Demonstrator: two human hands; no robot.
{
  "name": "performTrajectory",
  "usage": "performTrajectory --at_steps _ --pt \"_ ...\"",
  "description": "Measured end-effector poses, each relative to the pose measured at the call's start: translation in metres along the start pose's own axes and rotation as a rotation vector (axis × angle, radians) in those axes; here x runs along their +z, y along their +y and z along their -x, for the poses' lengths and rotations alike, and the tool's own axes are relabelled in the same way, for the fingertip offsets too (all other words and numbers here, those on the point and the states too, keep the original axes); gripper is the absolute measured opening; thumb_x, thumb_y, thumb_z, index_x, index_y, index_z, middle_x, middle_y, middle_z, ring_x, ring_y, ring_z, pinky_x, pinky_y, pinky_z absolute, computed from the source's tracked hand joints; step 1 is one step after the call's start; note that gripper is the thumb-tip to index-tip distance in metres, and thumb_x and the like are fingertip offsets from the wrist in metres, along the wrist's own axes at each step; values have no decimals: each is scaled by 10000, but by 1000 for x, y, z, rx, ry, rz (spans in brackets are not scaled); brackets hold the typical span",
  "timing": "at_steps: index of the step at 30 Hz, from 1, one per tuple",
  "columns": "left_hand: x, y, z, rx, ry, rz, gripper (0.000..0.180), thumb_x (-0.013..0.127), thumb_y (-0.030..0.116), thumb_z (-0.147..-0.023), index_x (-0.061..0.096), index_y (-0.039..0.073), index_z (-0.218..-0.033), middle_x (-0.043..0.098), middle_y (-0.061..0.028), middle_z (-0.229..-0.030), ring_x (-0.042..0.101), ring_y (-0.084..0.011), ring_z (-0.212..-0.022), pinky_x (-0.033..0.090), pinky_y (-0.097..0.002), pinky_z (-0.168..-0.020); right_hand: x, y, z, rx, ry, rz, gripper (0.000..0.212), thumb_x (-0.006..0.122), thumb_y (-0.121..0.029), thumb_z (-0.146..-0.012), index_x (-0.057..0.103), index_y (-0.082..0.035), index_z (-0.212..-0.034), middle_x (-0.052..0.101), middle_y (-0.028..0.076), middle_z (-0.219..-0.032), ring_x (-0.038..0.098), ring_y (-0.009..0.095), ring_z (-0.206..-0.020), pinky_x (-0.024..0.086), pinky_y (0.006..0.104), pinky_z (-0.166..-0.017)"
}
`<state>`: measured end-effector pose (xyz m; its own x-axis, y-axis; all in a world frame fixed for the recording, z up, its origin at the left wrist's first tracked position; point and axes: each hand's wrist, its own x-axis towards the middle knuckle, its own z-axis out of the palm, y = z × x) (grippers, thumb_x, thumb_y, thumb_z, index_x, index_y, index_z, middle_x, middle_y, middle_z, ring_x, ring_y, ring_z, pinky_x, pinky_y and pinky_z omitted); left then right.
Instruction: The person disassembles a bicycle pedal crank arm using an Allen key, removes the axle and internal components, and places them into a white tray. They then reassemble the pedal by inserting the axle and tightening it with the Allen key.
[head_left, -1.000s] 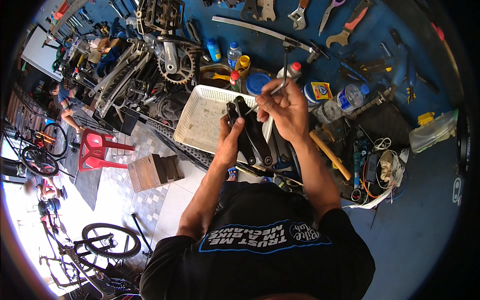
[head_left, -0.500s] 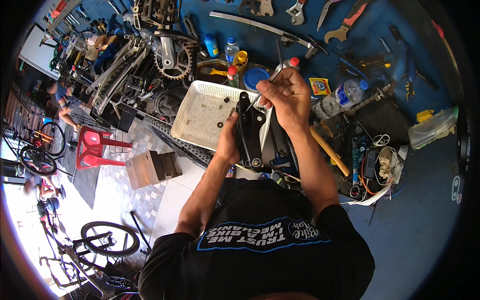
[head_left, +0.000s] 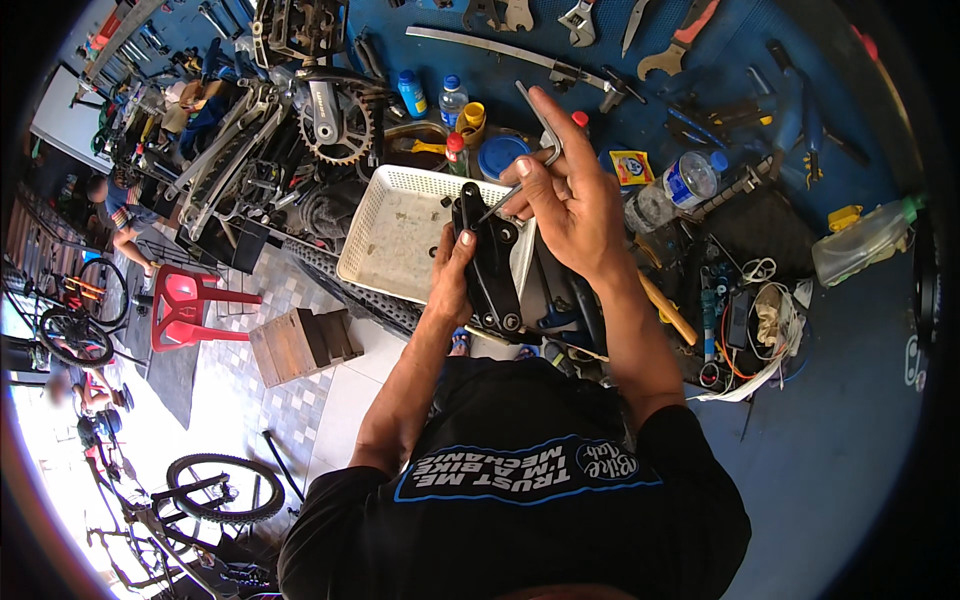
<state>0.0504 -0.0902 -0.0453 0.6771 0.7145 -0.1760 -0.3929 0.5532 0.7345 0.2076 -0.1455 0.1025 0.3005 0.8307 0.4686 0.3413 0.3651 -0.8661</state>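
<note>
- Left hand (head_left: pixel 452 285) clamps an elongated black metal part (head_left: pixel 491 278) over a white perforated plastic tray's (head_left: pixel 385 250) right edge.
- Right hand (head_left: pixel 578 212) grips a silver L-shaped hex key (head_left: pixel 551 138).
- Metal tools (head_left: pixel 580 25) line a blue board (head_left: pixel 738 45).
- Red plastic chair (head_left: pixel 178 290), brown wooden crate (head_left: pixel 282 350) stand on grey tiled floor (head_left: pixel 288 278).

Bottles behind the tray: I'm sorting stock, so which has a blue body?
The leftmost bottle: only its body is mostly blue; the next bottle, though blue-capped, is clear.
</note>
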Motion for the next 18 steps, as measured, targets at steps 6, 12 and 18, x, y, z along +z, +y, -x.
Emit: performTrajectory --at_steps 6,12,18 --pt "-18 -23 -4 -46 96 -35 698 607 620 -960 499 79 -1388 660 -105 -1214 630 -170 -847 555 -332 -681 -23 -18 -12 -137 -239 108 193 572 -121 -1067 620 -43 -1237 697 165 -1025 746 178 -863 608 280 -688" --pt "-14 -2 -1 -162 -38 33 745 547 728 -936 573 91 -1323 687 -106 -1176 607 -162 -712 516 -325 -564 -17 11 -15 -325 -256 -190 84 520 -60 -1074 585 -8 -1084 642 166 -1172 745 235 -938 620 352 -795" --pt "-17 -10 -1 -94 17 -22 722 581 668 -941 544 68 -1342 674 -111 -1153 641 -188 -773 557 -352 -611 -6 20 -14 98 -257 -962 377 428 -339 -1132 507 -19 -1315 690 241 -1091 688 197 -660 556 286 -601"
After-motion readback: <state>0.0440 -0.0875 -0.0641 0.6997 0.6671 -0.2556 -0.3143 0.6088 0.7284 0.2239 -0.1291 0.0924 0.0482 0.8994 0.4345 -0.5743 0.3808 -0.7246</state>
